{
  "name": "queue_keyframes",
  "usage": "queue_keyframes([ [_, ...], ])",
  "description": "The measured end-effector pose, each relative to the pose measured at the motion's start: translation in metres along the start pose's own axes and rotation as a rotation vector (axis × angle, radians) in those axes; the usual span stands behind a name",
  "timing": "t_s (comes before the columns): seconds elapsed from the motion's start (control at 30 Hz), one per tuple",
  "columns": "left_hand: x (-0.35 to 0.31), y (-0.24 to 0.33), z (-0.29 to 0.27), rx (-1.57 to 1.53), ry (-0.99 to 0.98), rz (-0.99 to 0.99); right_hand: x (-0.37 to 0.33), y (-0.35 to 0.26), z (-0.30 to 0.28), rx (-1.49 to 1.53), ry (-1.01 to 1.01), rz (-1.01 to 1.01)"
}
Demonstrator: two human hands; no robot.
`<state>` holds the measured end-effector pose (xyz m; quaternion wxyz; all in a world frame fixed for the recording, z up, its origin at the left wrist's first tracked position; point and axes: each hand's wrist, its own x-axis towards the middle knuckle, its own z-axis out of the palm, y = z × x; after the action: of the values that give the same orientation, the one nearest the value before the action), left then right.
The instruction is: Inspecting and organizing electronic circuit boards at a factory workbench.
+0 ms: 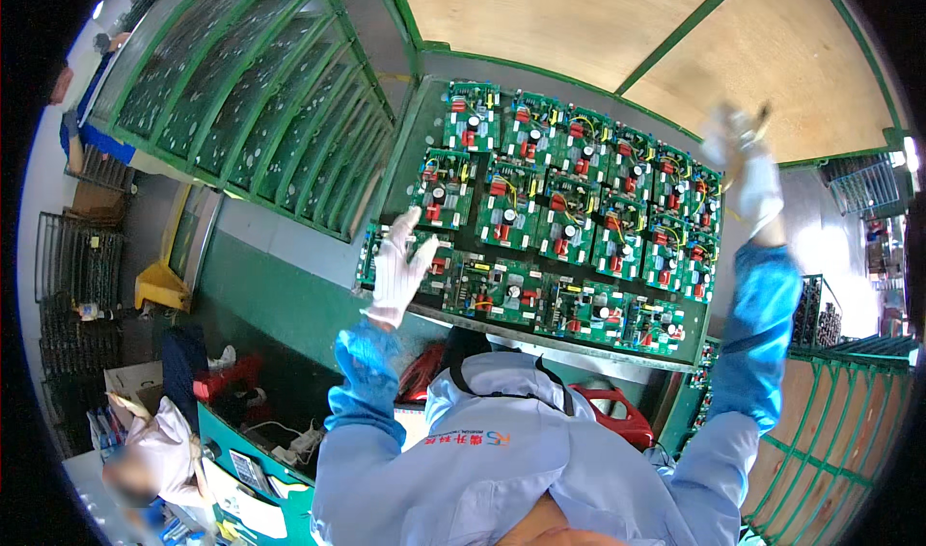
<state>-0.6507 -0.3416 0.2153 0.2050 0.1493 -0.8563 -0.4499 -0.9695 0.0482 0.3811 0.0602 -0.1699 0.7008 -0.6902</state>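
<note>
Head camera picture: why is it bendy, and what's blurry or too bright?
Head view: the green slatted metal rack looks curved, likely from the fisheye lens; head view: the white-gloved right hand is smeared, probably motion blur; head view: white glare bleaches the right side.

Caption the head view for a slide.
White-gloved left hand at three rows of green rectangular circuit boards; white-gloved right hand, blurred, off to their right.

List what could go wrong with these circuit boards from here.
The left hand is spread at the near-left circuit boards; it might press or snag them. The boards sit close together, so shifting one might bump another. The blurred right hand is near the rightmost boards; a careless sweep might knock one.
</note>
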Motion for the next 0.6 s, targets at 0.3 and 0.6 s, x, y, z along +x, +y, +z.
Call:
queue_keyframes([
  [0.3, 0.123, -0.087, 0.027, 0.464, -0.104, -0.106, -0.081, 0.178, 0.058, -0.909, 0.000, 0.318],
  [0.6, 0.140, -0.083, 0.068, 0.931, -0.042, -0.031, -0.122, 0.175, 0.088, -1.429, -0.195, 0.163],
])
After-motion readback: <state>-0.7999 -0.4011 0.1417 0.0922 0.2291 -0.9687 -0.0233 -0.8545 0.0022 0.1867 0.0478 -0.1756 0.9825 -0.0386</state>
